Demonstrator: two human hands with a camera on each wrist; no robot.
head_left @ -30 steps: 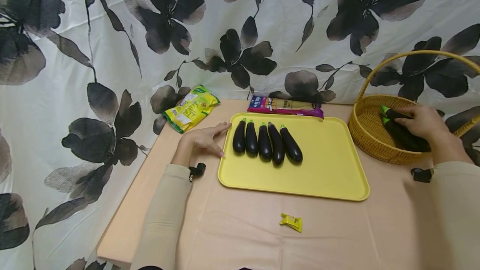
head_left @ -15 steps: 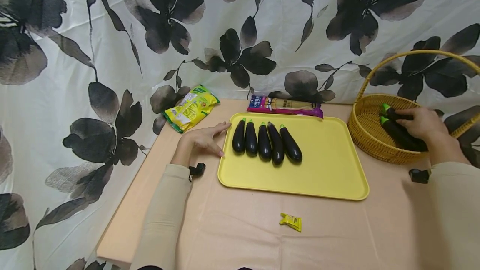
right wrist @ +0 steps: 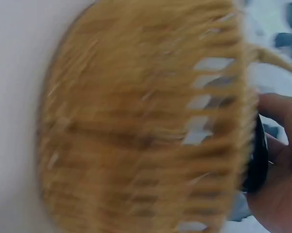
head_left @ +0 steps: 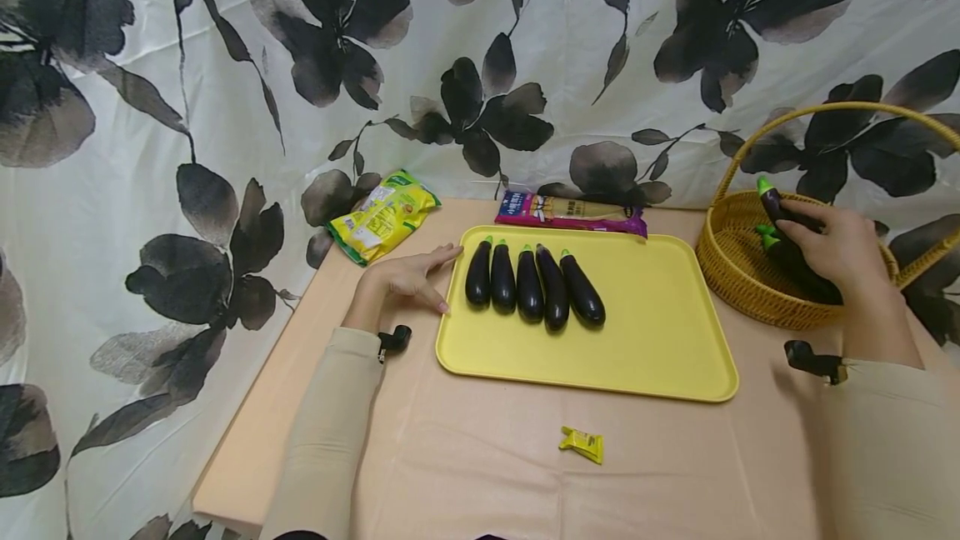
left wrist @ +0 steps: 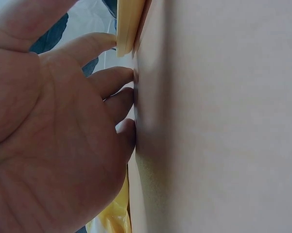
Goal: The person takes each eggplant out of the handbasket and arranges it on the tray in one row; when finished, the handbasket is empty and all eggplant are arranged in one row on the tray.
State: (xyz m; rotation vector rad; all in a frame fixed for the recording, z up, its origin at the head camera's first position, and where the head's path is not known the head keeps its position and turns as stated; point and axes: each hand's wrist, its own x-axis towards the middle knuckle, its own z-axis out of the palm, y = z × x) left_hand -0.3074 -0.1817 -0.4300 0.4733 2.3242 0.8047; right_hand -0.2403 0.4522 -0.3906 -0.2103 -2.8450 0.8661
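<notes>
One small yellow packet [head_left: 582,445] lies on the bench [head_left: 465,457], nearer the person than either grip and between the two; it is untouched.

Beyond it, the left grip [head_left: 405,277] has its fingers extended and spread, touching the left edge of the yellow tray [head_left: 645,340]; it has hold of nothing. Immediately right of that grip, five eggplants [head_left: 530,286] lie side by side on the tray, stem ends away from the person. The tray's right portion, towards the right grip, is bare.

The right grip [head_left: 840,240] is closed, thumb and fingers about a held eggplant [head_left: 772,200], its green stem end projecting ahead. It is over the wicker basket [head_left: 738,290]; the right-wrist view is blurred. Below this grip, at least one basket eggplant [head_left: 798,269] remains; the exact count is obscured.

Progress, in my judgement: five placed in a row, one lifted but not yet set down, at least one more to transfer. Completion cannot be certified.

Farther off, ahead of the left grip, lies a yellow bag [head_left: 386,215]; a purple packet [head_left: 572,213] lies behind the tray, between the grips. Neither appears involved.
</notes>
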